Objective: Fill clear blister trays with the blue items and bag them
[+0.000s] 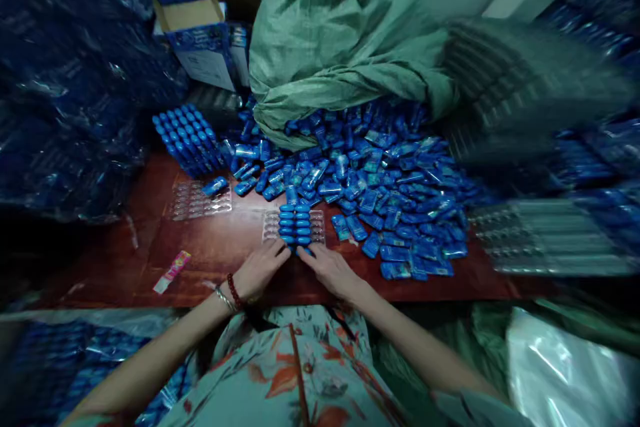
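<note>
A clear plastic blister tray (318, 227) lies on the table in front of me, its middle filled with two columns of small blue packets (287, 215) and its side cavities showing bare. At the tray's near edge, my left hand (261, 271) has its fingers closed at the lowest packet of the left column. My right hand (334, 272) mirrors it, fingertips closed at the lowest packet of the right column. The fingers partly hide those last packets. Just beyond the tray spreads a large heap of loose blue packets (367, 177).
A second clear tray (193, 203) lies to the left with one packet on it. Behind stand stacked filled trays (187, 137), an open carton (200, 40) and a green sack (345, 47). Stacked clear trays (550, 237) are at right. A pink wrapper strip (173, 271) lies front left.
</note>
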A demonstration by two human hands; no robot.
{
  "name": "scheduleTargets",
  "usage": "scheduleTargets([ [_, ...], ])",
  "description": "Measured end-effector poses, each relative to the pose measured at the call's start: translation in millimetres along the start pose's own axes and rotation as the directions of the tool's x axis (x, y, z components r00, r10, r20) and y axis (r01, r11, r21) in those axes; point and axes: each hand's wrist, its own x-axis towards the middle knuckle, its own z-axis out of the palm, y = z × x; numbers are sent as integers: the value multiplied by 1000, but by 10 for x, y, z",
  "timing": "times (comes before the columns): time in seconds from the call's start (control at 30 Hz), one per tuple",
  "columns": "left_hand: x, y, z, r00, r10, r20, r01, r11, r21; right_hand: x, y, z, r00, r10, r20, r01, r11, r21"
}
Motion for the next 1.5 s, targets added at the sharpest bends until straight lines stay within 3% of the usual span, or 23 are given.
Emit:
scheduleTargets([
  [0.2, 12, -60, -34, 997, 44, 62, -48, 996, 72, 131, 75, -226, 996, -75, 55, 74, 997, 11],
  [0.37, 67, 19, -3, 997, 50, 63, -56, 993, 102, 115, 45, -148, 996, 19, 85, -21, 1000, 19],
  [0.53, 15, 51, 156, 994, -26, -110, 33, 997, 67, 46, -24, 86, 987, 158, -22, -159, 987, -35],
  [0.63, -84, 35, 217, 953, -106, -283, 99, 994, -39, -21, -70, 203, 970, 179, -165, -195, 977, -82],
  [0.73, -130, -67, 204, 871, -243, -427, 158, 961, -225, -132, -12, 284, 905, 251, -343, -281, 959, -39],
  [0.83, 1, -343, 121, 757, -425, -496, 239, 887, -396, -204, 208, 299, 765, 450, -461, -461, 882, 97],
  [0.9, 195, -583, 55, 703, -505, -500, 318, 853, -415, -184, 389, 278, 672, 583, -456, -582, 797, 162],
  [0.97, 439, -789, 8, 712, -521, -471, 410, 853, -324, -121, 535, 257, 654, 649, -388, -649, 745, 152],
  [1.07, 765, -945, 15, 782, -498, -374, 507, 858, -83, -27, 639, 258, 697, 661, -279, -666, 740, 90],
  [1.17, 880, -977, 103, 811, -487, -325, 515, 857, 2, -23, 646, 310, 740, 622, -256, -624, 777, 82],
  [1.37, 511, -1027, 312, 819, -391, -421, 363, 920, -149, -170, 574, 443, 769, 550, -325, -570, 821, 39],
  [1.5, 253, -1009, 342, 815, -420, -399, 370, 907, -201, -128, 548, 383, 756, 581, -301, -624, 779, -66],
])
